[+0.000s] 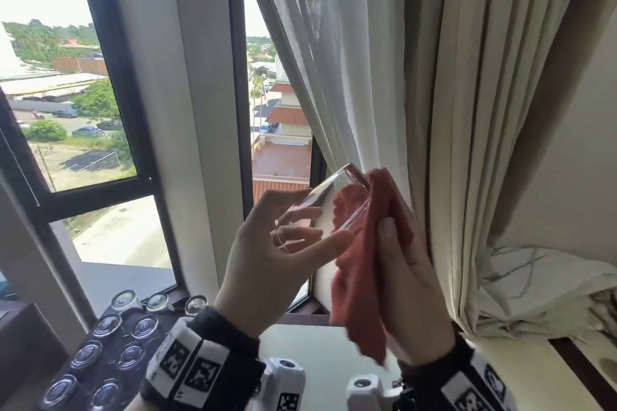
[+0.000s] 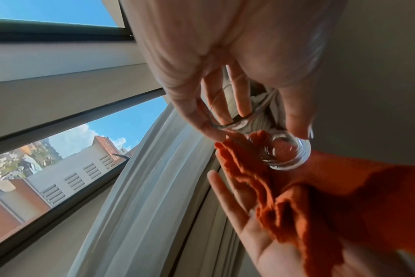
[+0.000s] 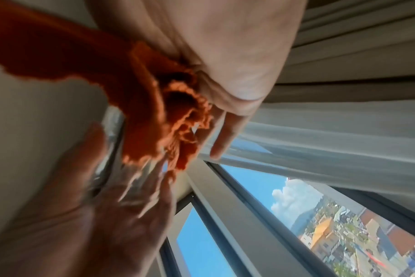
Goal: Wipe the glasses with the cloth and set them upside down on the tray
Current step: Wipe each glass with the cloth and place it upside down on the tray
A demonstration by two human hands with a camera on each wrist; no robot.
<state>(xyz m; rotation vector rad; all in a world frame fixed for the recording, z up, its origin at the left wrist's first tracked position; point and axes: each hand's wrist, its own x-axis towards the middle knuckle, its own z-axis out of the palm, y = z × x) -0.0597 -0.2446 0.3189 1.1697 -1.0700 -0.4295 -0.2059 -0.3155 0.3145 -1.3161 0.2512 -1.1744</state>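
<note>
- My left hand (image 1: 267, 253) grips a clear glass (image 1: 329, 200), fingers and thumb wrapped round its lower part, holding it tilted in the air before the window (image 1: 83, 103).
- From the left wrist view I see the thick round base of that glass (image 2: 288, 151) pointing at the camera, with orange showing through it.
- My right hand (image 1: 405, 290) holds the orange cloth (image 1: 364, 277) against the side of the glass; part of the cloth is bunched inside the glass, the rest hangs down across the palm.
- In the right wrist view the cloth (image 3: 154, 112) is gathered at my fingers; the glass there is too blurred to read.
- Low on the left, a dark tray (image 1: 110, 360) carries upturned glasses (image 1: 100, 354) in two rows, bases up, well apart from my hands.
- Pale curtains (image 1: 450, 110) hang just behind the held glass, and a light surface (image 1: 314, 347) lies below my wrists.
</note>
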